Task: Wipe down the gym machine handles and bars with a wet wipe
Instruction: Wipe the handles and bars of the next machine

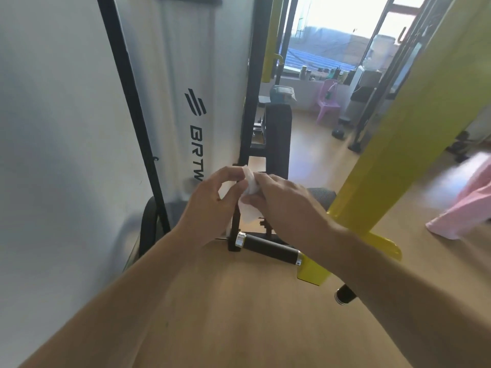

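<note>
A white wet wipe [249, 193] hangs between both hands at the frame's middle. My left hand [212, 203] pinches its upper edge with curled fingers. My right hand [281, 200] grips the wipe's bunched part from the right. Just below the hands lies a black padded handle [268, 247] with silver end caps, fixed to a thin black bar [235, 224]. A yellow machine arm [398, 144] slants down on the right to a yellow bracket [313, 272]. A second black grip end [344, 294] pokes out under my right forearm.
A white machine shroud [202, 83] with black lettering and a black frame post [130, 96] stand at left. A black padded seat [277, 136] is behind. A person in pink clothing [470, 200] stands at right. A pink chair [328, 102] sits by the window.
</note>
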`<state>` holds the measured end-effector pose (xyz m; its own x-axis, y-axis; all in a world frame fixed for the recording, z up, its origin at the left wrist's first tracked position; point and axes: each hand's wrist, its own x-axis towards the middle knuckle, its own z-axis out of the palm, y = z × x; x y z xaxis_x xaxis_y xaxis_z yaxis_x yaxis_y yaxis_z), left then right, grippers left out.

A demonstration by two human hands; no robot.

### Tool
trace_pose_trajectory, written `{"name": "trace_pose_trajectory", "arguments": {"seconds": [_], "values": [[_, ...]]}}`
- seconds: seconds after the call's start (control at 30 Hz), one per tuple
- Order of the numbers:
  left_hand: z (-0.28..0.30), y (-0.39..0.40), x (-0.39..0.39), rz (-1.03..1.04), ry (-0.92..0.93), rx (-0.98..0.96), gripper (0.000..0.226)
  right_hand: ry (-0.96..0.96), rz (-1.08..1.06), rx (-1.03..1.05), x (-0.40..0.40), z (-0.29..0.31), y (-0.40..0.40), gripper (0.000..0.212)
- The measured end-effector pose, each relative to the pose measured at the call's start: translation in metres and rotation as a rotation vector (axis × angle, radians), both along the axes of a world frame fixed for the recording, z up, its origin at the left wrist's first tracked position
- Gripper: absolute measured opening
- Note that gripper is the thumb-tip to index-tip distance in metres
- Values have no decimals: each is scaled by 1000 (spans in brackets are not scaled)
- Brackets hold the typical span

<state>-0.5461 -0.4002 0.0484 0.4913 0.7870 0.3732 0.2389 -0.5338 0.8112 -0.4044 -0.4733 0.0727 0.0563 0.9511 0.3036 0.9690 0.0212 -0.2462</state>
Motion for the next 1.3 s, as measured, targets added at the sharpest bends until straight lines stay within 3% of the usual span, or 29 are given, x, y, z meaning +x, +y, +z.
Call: {"name": "trace_pose_trajectory", "arguments": {"seconds": [0.1, 0.2, 0.3, 0.53, 0.77, 0.83, 0.9, 0.93, 1.07, 1.17, 1.3], "values": [[-1, 3, 0, 7, 15, 16, 13, -286, -110, -54, 6, 5, -19, 34], [1, 4, -1, 20, 27, 9, 13, -694, -308, -297, 13, 16, -43, 31], [3, 1, -2, 42, 8, 13, 14, -888, -336, -389, 12, 15, -52, 31], [2, 6, -1, 48, -25, -9, 13, -614, -169, -190, -15, 8, -10, 40], [-2, 7, 1, 42, -55, -11, 11, -649, -214, -314, 8, 27, -41, 35], [-2, 5, 2, 38, -72, -7, 11, -614, -172, -359, 12, 30, -44, 61], [-3, 5, 2, 35, -72, -10, 11, -419, -150, -363, 11, 33, -40, 96], [-3, 6, 2, 34, -66, -19, 12, -320, -139, -338, 8, 31, -36, 100], [-1, 5, -1, 34, -59, -20, 13, -22, -37, -170, 0, 9, -12, 44], [0, 5, -2, 28, -49, -20, 11, -251, -111, -120, 6, 9, -21, 26], [-1, 2, 1, 41, -44, -34, 10, -457, -328, -249, 12, 13, -43, 18]]}}
